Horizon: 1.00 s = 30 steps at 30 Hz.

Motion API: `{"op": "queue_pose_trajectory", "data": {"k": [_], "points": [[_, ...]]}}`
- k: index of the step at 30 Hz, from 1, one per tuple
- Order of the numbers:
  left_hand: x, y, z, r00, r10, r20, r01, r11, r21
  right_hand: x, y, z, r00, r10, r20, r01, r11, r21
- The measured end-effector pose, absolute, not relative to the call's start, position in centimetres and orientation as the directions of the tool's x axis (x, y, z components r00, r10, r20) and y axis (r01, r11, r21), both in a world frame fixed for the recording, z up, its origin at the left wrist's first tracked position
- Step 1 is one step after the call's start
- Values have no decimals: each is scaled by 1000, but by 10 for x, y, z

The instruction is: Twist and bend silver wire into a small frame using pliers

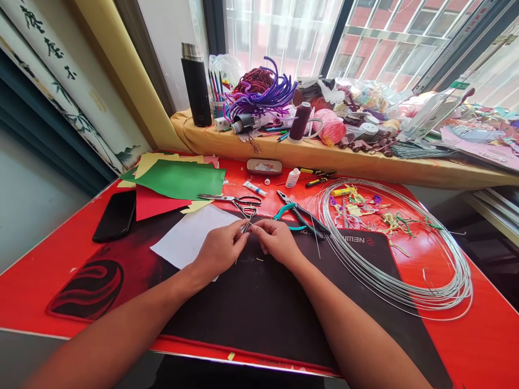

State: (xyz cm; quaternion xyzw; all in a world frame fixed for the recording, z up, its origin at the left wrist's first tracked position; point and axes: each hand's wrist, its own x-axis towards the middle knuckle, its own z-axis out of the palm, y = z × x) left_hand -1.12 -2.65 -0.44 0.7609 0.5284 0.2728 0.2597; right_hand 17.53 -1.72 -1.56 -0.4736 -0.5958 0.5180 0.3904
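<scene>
My left hand and right hand are drawn together, fingertips pinched on a small bent wire piece above the black-and-red desk mat. From there, toward half past eleven, a cup holds pens and brushes beside a black flask, contents hidden, on the cloth-covered sill. A white squeeze bottle is near half past one. At three, a wire coil rings yarn scraps on the red table. Twelve-to-one shows a barred window. Upside-down mat lettering seems to read "NEW…"; Chinese characters mark half past ten.
</scene>
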Motion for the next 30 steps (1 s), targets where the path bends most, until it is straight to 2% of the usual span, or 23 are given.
{"op": "queue_pose_trajectory", "data": {"k": [11, 16, 22, 25, 30], "points": [[-11, -30, -4, 349, 916, 196, 731, -397, 554, 173, -16, -15, -229, 971, -66, 61, -54, -997], [-11, -31, -5, 354, 910, 217, 712, -413, 568, 173, -16, -15, -190, 980, -62, -1, -63, -998], [-10, -32, -2, 334, 932, 139, 699, -344, 627, 173, -16, -17, -162, 987, -19, 9, -18, -1000], [-10, -30, -1, 345, 923, 169, 754, -380, 535, 172, -16, -16, -172, 985, -23, 33, -17, -999], [-13, -24, -2, 430, 828, 359, 784, -540, 307, 171, -17, -18, -203, 978, -53, 57, -43, -997]]}}
